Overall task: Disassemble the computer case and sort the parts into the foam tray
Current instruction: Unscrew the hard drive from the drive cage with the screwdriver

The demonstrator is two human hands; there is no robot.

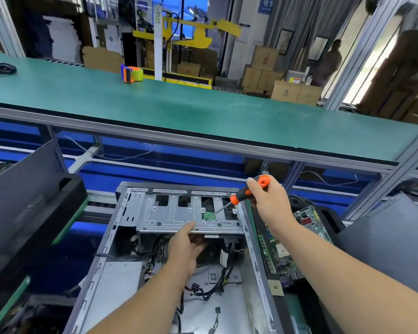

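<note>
- The open grey steel computer case [174, 261] is lying on its side right in front of you, with its silver perforated drive cage [179, 213] spanning the far end of the case.
- Your right hand [270, 201] is gripping the orange-and-black-handled screwdriver [246, 192] above the case's far right corner, fingers curled round the handle and thumb lying along it.
- The screwdriver's thin metal shaft is slanting down and to the left, and its tip is touching the small green circuit board [209, 216] showing through a cut-out in the drive cage.
- Your left hand [186, 247] is reaching into the case just under the near edge of the drive cage, fingers loosely extended, the index fingertip touching the cage's front lip; whether the hidden fingers are holding anything, I cannot tell.
- Black cable bundles [217, 283] are lying loose on the case floor, nearer to you than the drive cage.
- A green motherboard [285, 249] is resting just to the right of the case.
- An orange-and-green tape dispenser [131, 74] is sitting on the green tabletop [203, 112] far beyond the case.
</note>
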